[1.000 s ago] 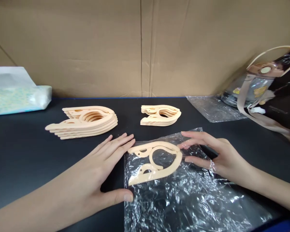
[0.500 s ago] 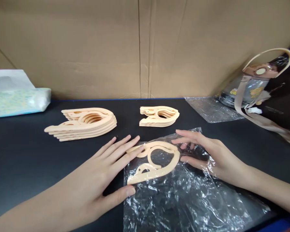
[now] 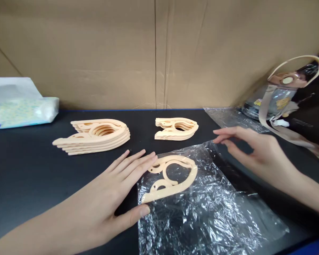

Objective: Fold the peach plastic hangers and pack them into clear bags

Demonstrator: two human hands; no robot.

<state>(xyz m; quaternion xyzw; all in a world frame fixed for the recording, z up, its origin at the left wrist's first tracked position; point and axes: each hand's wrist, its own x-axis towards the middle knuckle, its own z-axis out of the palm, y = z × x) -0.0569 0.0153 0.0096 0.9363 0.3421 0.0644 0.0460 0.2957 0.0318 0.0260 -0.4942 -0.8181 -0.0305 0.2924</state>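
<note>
A beige folding clothes hanger (image 3: 193, 176), folded up, lies under or inside a clear plastic bag (image 3: 191, 219) in front of me; which of the two I cannot tell. My left hand (image 3: 117, 187) rests flat with fingers spread at the hanger's left end, its fingertips on the bag's edge. At the bag's upper right corner, my right hand (image 3: 257, 152) pinches the film between thumb and fingers, lifting it slightly. Behind the bag sit two stacks of matching hangers, a larger left stack (image 3: 114, 140) and a smaller right stack (image 3: 184, 134).
A tissue pack (image 3: 23, 109) stands at the far left. On the right are a clear bottle (image 3: 279, 97) with a strap and handle, and another plastic bag (image 3: 228, 118) lying flat. A cardboard wall (image 3: 95, 56) closes off the back of the black tabletop (image 3: 55, 180).
My right hand has moved up and right, from beside the hanger to the bag's corner, and its fingers have closed on the film. My left hand has stayed about where it was.
</note>
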